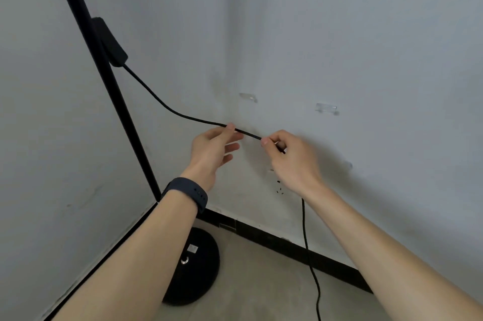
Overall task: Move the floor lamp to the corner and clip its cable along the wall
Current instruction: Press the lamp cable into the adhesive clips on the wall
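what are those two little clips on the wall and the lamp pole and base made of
Clips and: probably clear plastic; the wall shows through and their edges glint.
Lamp pole: likely matte black painted metal; thin, straight, no shine.
Base: a black matte disc, metal or plastic-covered; cannot tell which.

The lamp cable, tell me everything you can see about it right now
The cable is thin, black and looks rubbery. It leaves the inline switch box on the lamp pole, sags, then runs taut between the left hand and right hand, both pinching it. Below the right wrist it hangs to the floor. It sits below the two clear wall clips, not yet in them.
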